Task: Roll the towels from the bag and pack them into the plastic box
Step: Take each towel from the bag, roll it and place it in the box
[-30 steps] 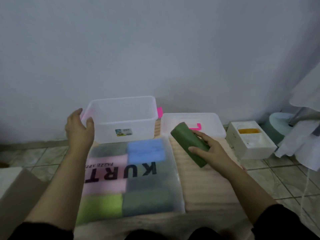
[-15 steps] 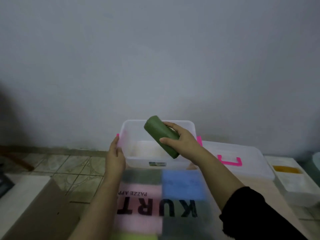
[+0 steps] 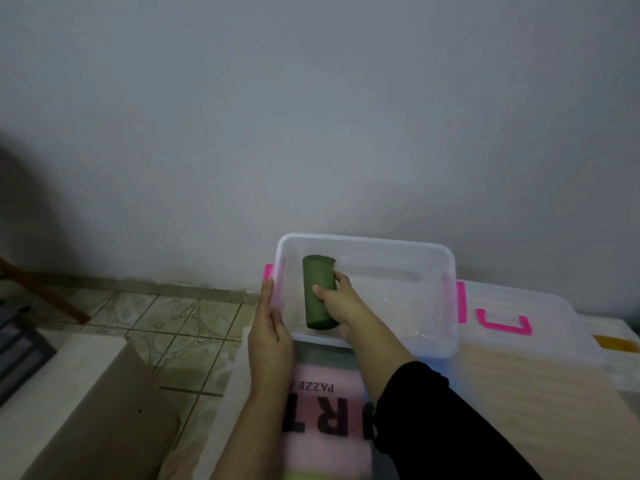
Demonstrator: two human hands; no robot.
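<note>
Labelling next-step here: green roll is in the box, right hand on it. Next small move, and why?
Probably let go and withdraw. The right hand grips the rolled dark green towel, which lies inside the clear plastic box near its left wall, seemingly on the bottom. The left hand steadies the box's left side.

A plain grey wall (image 3: 311, 116) is seen behind everything. Patterned floor tiles (image 3: 166, 317) are laid along its base. A cardboard box (image 3: 79, 403) is placed at the lower left, with a wooden leg (image 3: 41, 292) slanted beyond it. A white container (image 3: 620, 341) with something yellow in it is partly seen at the right edge.
</note>
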